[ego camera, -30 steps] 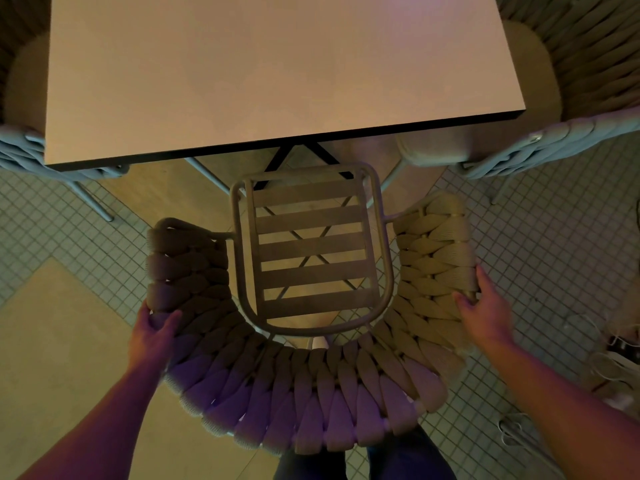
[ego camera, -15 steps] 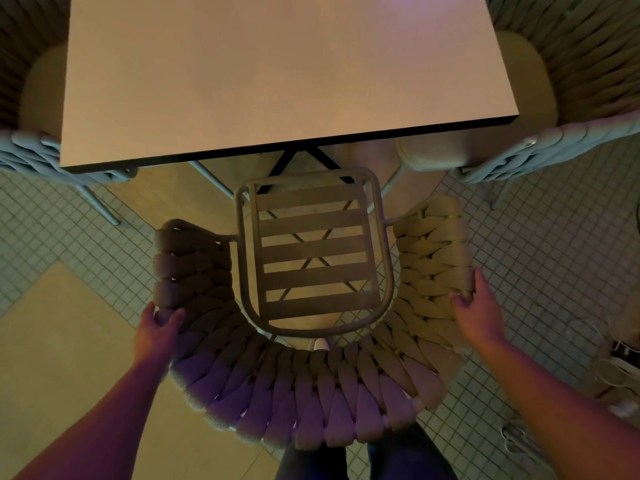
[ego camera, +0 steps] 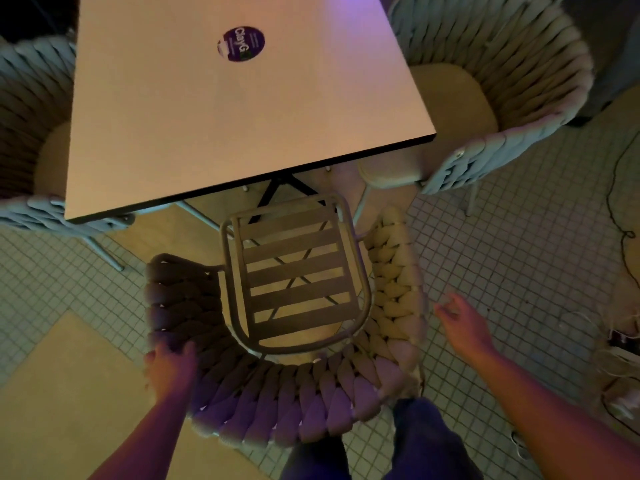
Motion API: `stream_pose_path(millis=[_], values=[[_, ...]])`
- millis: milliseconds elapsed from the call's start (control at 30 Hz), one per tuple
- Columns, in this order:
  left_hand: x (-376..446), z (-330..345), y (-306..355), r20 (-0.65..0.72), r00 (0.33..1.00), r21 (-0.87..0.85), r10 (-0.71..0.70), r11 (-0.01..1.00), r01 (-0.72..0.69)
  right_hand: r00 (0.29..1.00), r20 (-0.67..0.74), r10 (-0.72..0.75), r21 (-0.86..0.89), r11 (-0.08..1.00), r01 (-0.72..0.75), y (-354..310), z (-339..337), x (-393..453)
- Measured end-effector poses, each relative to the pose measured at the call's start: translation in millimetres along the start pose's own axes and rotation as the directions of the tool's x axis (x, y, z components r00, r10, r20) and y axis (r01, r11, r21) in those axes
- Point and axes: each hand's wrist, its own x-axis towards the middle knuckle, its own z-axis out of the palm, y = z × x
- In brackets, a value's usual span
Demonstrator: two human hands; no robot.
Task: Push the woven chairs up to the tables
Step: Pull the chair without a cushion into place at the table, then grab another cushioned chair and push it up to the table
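Note:
A woven chair (ego camera: 394,306) with a thick braided back and a slatted seat (ego camera: 294,271) stands right below me, its seat front at the near edge of the square table (ego camera: 225,126). My left hand (ego camera: 169,368) grips the left rear of the woven back. My right hand (ego camera: 464,323) hovers just right of the chair, off the weave, fingers spread. My legs stand behind the chair back.
Two more woven chairs flank the table, one at the left (ego camera: 31,116) and one at the right (ego camera: 502,84) with a cushion. A round purple sticker (ego camera: 241,43) lies on the tabletop. Cables and small items (ego camera: 623,341) lie on the tiled floor at the right.
My right hand has let go of the chair's right side and moved away from it. The view has shifted, showing more of the table. My left hand still holds the back.

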Motion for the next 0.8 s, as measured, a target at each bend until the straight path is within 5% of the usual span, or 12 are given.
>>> stream_pose_path(millis=[133, 333, 600, 800], values=[[-79.9, 35.9, 60.5, 0.092, 0.978, -0.189, 0.185, 0.968, -0.165, 0.998, 0.062, 0.009, 0.093, 0.996, -0.015, 22.7, -35.2, 11.9], [-215.1, 114.2, 191.1, 0.176, 0.944, -0.370, 0.279, 0.907, -0.199, 0.985, 0.168, 0.028, 0.172, 0.983, -0.057, 80.3, -119.1, 33.4], [-342.5, 205.5, 355.9, 0.475, 0.777, -0.526, 0.413, 0.841, -0.125, 0.985, -0.018, 0.174, 0.217, 0.962, -0.166, 149.2, -259.7, 83.3], [-359.9, 259.8, 465.6, 0.511, 0.736, -0.527, 0.443, 0.839, -0.139, 0.984, -0.049, 0.174, 0.271, 0.950, -0.155, 132.1, -312.9, 164.4]])
